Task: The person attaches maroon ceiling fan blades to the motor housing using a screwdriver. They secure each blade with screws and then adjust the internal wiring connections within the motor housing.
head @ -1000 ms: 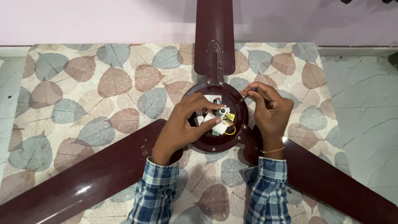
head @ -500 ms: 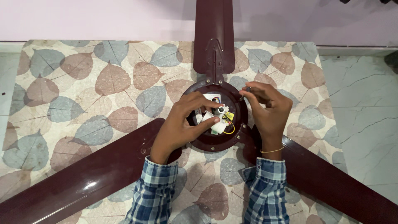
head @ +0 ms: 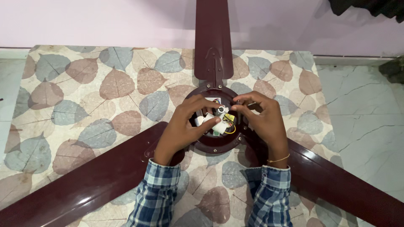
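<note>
A dark maroon ceiling fan lies flat on a leaf-patterned mat, its round motor hub [head: 214,145] in the middle with the wiring cavity exposed. My left hand [head: 185,126] curls over the hub's left side and pinches a white capacitor block [head: 219,126] among yellow and other coloured wires [head: 229,122]. My right hand [head: 263,120] rests on the hub's right side, its fingertips pinched together beside the metal centre shaft [head: 220,110]. Whether those fingers hold a small part or wire is hidden.
Three maroon blades spread from the hub: one toward the wall [head: 212,38], one to the lower left [head: 84,180], one to the lower right [head: 336,180]. The mat [head: 97,96] sits on pale marble floor [head: 362,101] against a pink wall.
My right hand has drawn its fingers in closer to the centre shaft. My left hand keeps its grip on the white block; the view has shifted slightly.
</note>
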